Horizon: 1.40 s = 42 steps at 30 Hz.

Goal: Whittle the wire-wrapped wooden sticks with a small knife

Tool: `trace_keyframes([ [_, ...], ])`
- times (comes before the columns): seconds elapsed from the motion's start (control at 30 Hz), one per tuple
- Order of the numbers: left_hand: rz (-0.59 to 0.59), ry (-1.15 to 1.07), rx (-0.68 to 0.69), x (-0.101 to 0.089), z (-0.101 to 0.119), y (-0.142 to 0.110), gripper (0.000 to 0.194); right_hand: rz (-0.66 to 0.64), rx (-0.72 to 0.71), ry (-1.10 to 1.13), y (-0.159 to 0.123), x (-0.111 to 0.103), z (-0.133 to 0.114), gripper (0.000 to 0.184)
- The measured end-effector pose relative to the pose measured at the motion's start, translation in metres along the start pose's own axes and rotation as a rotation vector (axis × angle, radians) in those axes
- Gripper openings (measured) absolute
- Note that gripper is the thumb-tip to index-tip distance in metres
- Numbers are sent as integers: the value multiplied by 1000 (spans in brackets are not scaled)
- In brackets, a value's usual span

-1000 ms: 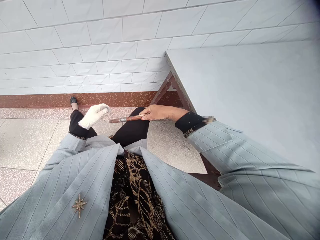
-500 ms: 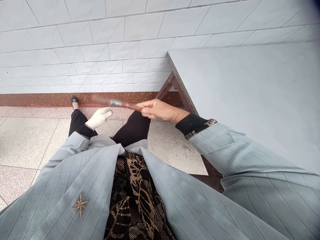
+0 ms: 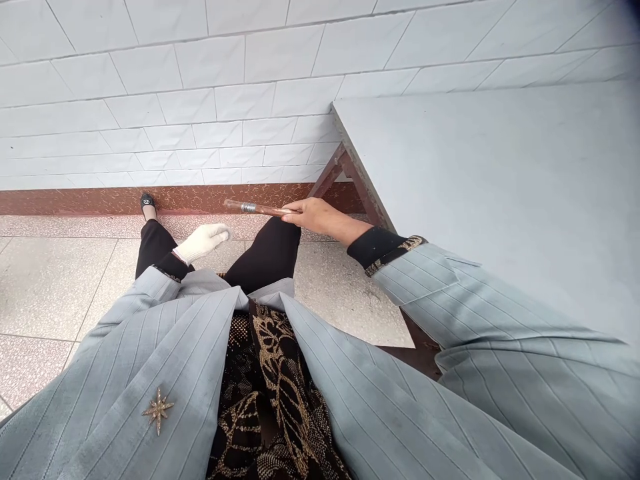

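Note:
My bare right hand is closed on the end of a thin brown stick with a metal band, held level and pointing left above my knees. My left hand, in a white knitted glove, hovers lower over my left thigh, fingers together and extended toward the stick's free end, a little below it and not touching it. Both arms wear grey pinstriped sleeves with black cuffs. My legs are in black trousers, and one black shoe shows near the wall.
A pale grey tabletop on a brown wooden frame stands at my right. A white tiled wall with a brown skirting band runs ahead. The floor is speckled terrazzo.
My right hand swung the stick up from knee height toward the wall, then steadied it level. The gloved left hand dropped slightly and stretched forward.

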<state>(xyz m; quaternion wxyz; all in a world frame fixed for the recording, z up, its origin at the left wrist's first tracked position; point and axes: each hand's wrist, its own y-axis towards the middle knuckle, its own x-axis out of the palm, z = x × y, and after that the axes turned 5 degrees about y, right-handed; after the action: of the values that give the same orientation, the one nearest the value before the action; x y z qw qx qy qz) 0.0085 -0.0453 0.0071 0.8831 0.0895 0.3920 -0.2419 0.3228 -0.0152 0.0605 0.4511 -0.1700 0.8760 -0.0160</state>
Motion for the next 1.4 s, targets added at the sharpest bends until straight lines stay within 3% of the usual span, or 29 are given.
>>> trace_keyframes([
  [0.23,65,164,59,-16,7,1,25,-296,-53,-20,-1,-1,2,32],
  [0.43,91,131,67,-25,12,3,26,-581,-115,115,-6,-4,2,35],
  [0.63,116,1,80,-30,5,4,23,-686,-141,299,-14,-7,0,50],
  [0.73,77,-232,73,-22,-3,6,24,-619,-146,458,-21,-8,-8,50],
  [0.87,14,-574,95,-1,-9,8,33,-254,-126,764,-17,-1,-13,43],
  [0.93,6,-631,89,5,-10,8,34,-82,-90,873,-11,3,-11,37],
  [1.0,4,-626,70,7,-10,8,33,10,-46,918,-6,6,-8,27],
  [1.17,-76,-678,79,7,-14,6,34,34,58,905,-3,7,-5,9],
  [1.3,-112,-898,-17,14,-21,5,34,-4,-41,988,-7,4,-10,18],
  [1.4,-59,-1099,-49,20,-26,7,33,-20,-124,1045,-10,2,-12,27],
])
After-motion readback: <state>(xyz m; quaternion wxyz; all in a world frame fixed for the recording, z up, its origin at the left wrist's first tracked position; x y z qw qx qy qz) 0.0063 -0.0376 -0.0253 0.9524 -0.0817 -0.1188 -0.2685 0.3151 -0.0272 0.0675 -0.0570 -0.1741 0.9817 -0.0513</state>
